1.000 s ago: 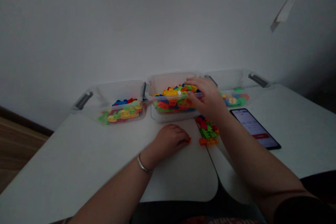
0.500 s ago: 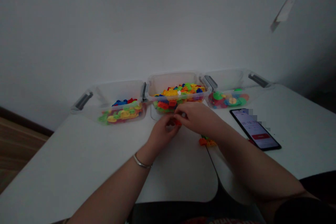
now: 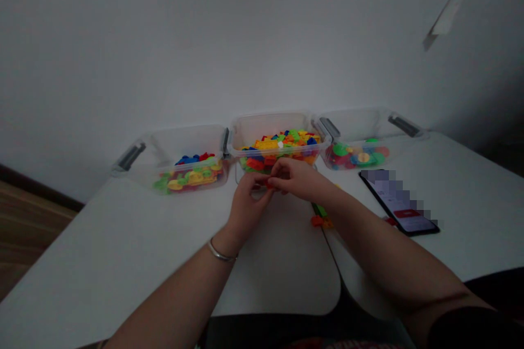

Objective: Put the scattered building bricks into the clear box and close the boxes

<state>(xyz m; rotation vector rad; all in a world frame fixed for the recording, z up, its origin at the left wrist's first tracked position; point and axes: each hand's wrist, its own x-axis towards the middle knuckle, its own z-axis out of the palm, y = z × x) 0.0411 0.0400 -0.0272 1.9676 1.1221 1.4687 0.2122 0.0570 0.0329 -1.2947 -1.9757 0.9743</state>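
The left hand [image 3: 250, 199] and right hand [image 3: 301, 179] pinch a red block [image 3: 269, 183] between their fingertips (mostly hidden); a tub [image 3: 266, 123] stands just beyond both, loose bricks [image 3: 317, 221] beside the right forearm.

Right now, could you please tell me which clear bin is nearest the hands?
The middle bin, directly beyond the left hand and right hand; the left bin and right bin lie to either side.

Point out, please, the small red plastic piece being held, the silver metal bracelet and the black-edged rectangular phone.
Small red plastic piece [image 3: 269, 183]: head view, its exposed surface.
Silver metal bracelet [image 3: 217, 254]: head view, front of band.
Black-edged rectangular phone [image 3: 398, 202]: head view, middle of screen.
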